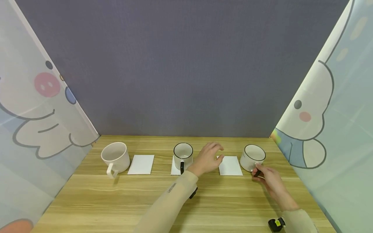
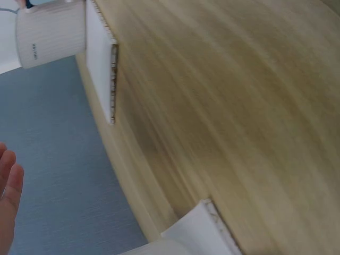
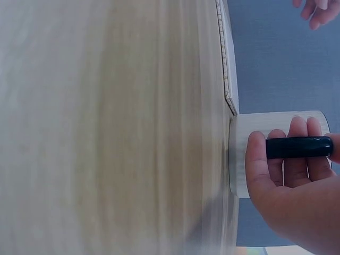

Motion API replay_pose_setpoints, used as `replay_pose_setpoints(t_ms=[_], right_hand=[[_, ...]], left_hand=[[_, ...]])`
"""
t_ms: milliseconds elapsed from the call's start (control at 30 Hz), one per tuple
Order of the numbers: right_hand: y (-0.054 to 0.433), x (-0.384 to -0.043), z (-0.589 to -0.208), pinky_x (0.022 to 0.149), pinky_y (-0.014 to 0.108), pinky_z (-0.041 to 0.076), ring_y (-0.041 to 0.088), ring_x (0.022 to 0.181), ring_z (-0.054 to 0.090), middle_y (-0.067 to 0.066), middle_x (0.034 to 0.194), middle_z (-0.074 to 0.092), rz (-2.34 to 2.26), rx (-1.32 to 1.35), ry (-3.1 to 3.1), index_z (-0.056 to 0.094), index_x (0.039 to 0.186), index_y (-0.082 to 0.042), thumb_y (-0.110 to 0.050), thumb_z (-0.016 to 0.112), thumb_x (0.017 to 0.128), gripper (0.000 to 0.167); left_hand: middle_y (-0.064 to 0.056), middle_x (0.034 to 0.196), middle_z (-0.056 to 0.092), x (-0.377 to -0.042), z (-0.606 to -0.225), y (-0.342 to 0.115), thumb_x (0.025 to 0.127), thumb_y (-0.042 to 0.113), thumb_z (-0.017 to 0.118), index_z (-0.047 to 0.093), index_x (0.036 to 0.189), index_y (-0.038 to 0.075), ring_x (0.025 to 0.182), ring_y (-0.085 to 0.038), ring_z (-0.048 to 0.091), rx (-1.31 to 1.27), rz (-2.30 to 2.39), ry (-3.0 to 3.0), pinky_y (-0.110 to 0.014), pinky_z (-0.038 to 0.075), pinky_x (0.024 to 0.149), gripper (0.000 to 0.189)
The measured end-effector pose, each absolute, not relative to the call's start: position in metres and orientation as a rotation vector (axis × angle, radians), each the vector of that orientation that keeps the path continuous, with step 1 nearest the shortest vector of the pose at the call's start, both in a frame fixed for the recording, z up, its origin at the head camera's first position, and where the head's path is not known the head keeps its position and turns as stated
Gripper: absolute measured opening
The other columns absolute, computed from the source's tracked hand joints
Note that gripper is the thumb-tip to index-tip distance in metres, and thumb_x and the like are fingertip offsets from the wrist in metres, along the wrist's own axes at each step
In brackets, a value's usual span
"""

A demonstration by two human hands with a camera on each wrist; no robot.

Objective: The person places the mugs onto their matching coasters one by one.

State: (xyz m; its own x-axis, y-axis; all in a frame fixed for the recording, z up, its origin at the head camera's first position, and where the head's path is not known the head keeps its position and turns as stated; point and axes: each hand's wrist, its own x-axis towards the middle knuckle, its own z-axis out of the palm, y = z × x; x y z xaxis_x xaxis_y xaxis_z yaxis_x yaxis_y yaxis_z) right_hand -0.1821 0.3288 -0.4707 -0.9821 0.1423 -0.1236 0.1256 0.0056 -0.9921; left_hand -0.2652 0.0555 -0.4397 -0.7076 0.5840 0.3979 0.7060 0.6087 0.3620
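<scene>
At the right of the head view, my right hand [image 1: 271, 181] grips the black handle [image 3: 298, 147] of a white mug [image 1: 253, 157] with a dark rim. That mug stands on the wood beside a white square pad [image 1: 230, 165]. My left hand [image 1: 207, 158] hovers between this pad and the middle mug, fingers loosely bent and holding nothing. The middle mug [image 1: 183, 152], white with a black handle, sits on another white pad [image 1: 175, 168], partly hidden by it. In the left wrist view only some fingers of the left hand [image 2: 9, 194] show at the edge.
A wider all-white mug [image 1: 115, 157] stands at the left, its handle toward me. Next to it lies a third white pad [image 1: 141, 164]. A grey panel [image 1: 186, 68] rises behind the wooden table [image 1: 116, 204], with printed cartoon sheets on both sides.
</scene>
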Motion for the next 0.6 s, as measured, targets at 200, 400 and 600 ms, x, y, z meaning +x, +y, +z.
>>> replay_pose_setpoints(t_ms=[200, 400, 600], right_hand=[[0.329, -0.182, -0.469, 0.078, 0.034, 0.060, 0.019, 0.082, 0.065, 0.005, 0.082, 0.065, 2.197, -0.295, -2.213, 0.068, 0.088, 0.005, -0.026, 0.054, 0.107, 0.039], [0.329, -0.182, -0.469, 0.078, 0.033, 0.060, 0.018, 0.081, 0.065, 0.004, 0.082, 0.065, 2.204, -0.319, -2.202, 0.069, 0.086, 0.002, -0.025, 0.054, 0.107, 0.037], [0.328, -0.182, -0.469, 0.078, 0.033, 0.060, 0.017, 0.081, 0.065, 0.004, 0.081, 0.065, 2.197, -0.325, -2.208, 0.068, 0.086, 0.002, -0.024, 0.053, 0.107, 0.037]], left_hand=[[0.000, 0.135, 0.059, -0.268, -0.445, 0.058, 0.103, 0.028, 0.060, 0.065, 0.127, 0.013, 0.127, -0.019, 0.053, -1.056, -0.712, -2.650, -0.034, 0.041, 0.110, 0.029], [0.002, 0.135, 0.059, -0.273, -0.453, 0.063, 0.101, 0.030, 0.062, 0.066, 0.125, 0.013, 0.125, -0.018, 0.053, -1.050, -0.680, -2.689, -0.033, 0.042, 0.109, 0.030], [0.002, 0.136, 0.059, -0.275, -0.460, 0.066, 0.098, 0.033, 0.066, 0.066, 0.125, 0.015, 0.125, -0.018, 0.053, -1.057, -0.625, -2.775, -0.033, 0.043, 0.108, 0.033]])
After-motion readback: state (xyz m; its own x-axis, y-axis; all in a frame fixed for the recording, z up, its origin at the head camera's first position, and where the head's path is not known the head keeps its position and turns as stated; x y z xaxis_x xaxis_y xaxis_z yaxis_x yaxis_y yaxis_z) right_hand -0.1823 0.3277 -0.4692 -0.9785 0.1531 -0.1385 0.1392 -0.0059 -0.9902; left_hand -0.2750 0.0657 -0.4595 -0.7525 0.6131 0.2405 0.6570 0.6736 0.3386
